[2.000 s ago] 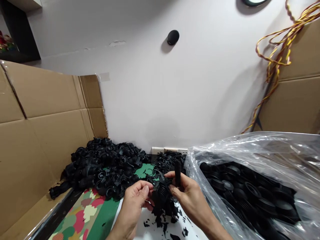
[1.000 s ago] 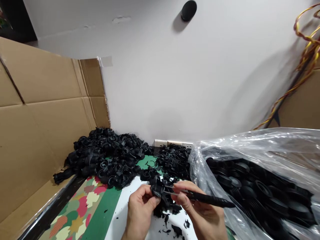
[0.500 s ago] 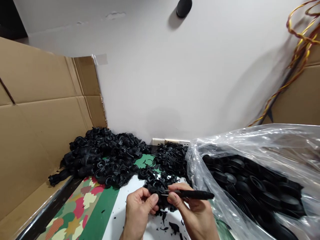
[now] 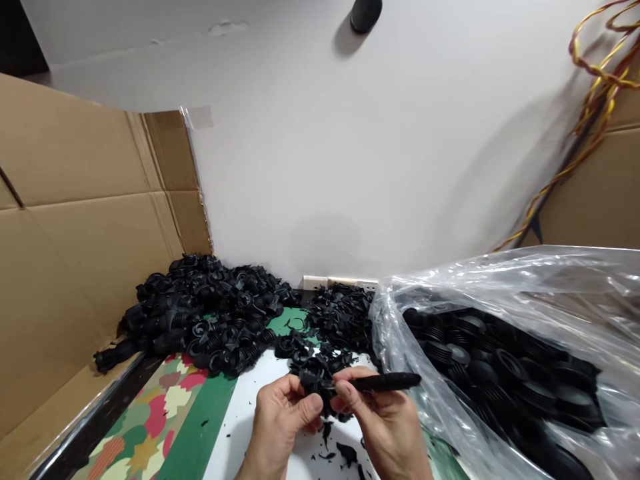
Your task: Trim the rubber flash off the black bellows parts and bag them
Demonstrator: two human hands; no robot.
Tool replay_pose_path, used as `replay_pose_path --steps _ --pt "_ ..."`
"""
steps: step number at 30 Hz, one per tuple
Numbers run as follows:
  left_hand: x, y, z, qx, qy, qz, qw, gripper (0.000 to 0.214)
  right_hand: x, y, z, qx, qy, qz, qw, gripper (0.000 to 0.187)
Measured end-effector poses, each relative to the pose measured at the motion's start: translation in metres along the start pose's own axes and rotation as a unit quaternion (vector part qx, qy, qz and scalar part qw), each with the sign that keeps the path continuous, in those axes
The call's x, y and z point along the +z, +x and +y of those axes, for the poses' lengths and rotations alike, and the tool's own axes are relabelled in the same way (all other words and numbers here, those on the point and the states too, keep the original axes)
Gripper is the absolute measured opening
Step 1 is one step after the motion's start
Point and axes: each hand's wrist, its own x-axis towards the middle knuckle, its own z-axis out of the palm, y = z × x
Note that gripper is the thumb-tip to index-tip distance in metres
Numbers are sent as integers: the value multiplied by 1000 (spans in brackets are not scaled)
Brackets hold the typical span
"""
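My left hand [image 4: 286, 417] pinches a small black rubber part [image 4: 311, 381] between thumb and fingers. It looks like the ribbed rubber pieces lying around, though my fingers cover much of it. In my right hand [image 4: 383, 417] is a black-handled tool [image 4: 387, 382] with a thin metal tip, held like a pen. Its tip meets the rubber part; whether it is a blade or tweezers I cannot tell. Black rubber scraps [image 4: 346, 455] lie on the white surface [image 4: 240, 413] below my hands.
A heap of ribbed black rubber parts [image 4: 215, 300] is at the left, against a cardboard box [image 4: 100, 200]. Black trimmings [image 4: 340, 313] are piled by the wall sockets [image 4: 316, 283]. At the right, a clear plastic bag [image 4: 395, 333] holds black bellows-like parts [image 4: 510, 373].
My right hand and the tool have shifted slightly left, bringing the tip closer to the rubber part. The left hand has turned a little and keeps its pinch.
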Motion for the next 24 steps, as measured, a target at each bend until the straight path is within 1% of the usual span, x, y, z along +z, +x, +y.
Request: replay_pose_path --steps 1,3,5,6,7,8,9,10,12,13,15,17,20,22,24 --pt "1 0 -1 4 7 4 1000 29 2 0 -1 -27 -13 -2 1000 16" --pt "3 0 -2 12 18 13 1000 30 2 1 0 -115 -58 -12 992 14" --pt "4 -2 -1 20 18 12 1000 30 -1 8 5 -218 -138 -16 966 17" --pt "5 -3 0 25 12 7 1000 28 -5 12 8 -255 -188 -6 949 19" --pt "5 -4 2 29 5 2 1000 27 -9 17 12 -271 -236 28 933 21" --pt "5 -5 4 29 -3 -4 1000 27 -13 22 15 -262 -250 47 931 20" --pt "5 -5 6 24 -12 -11 1000 27 -17 26 18 -239 -259 67 934 19" --pt "4 -4 8 14 -23 -18 999 27 -20 28 20 -187 -248 83 947 19" --pt "4 -3 11 -8 -50 -28 998 27 -21 30 19 -68 -176 87 978 21" --pt "3 -2 12 -16 -66 -31 997 27 -21 30 17 -12 -129 80 988 23" --pt "2 -1 13 -26 -98 -25 994 28 -19 28 11 62 -45 58 995 28" --pt "1 1 13 -30 -125 -11 992 29 -18 25 6 90 11 39 995 32" --pt "-1 2 13 -38 -163 6 986 30 -20 24 0 87 68 23 994 33" --pt "-2 3 12 -51 -184 11 982 29 -23 24 -3 74 74 20 994 32" --pt "-3 3 13 -58 -197 11 979 28 -24 23 -5 75 62 17 995 30"
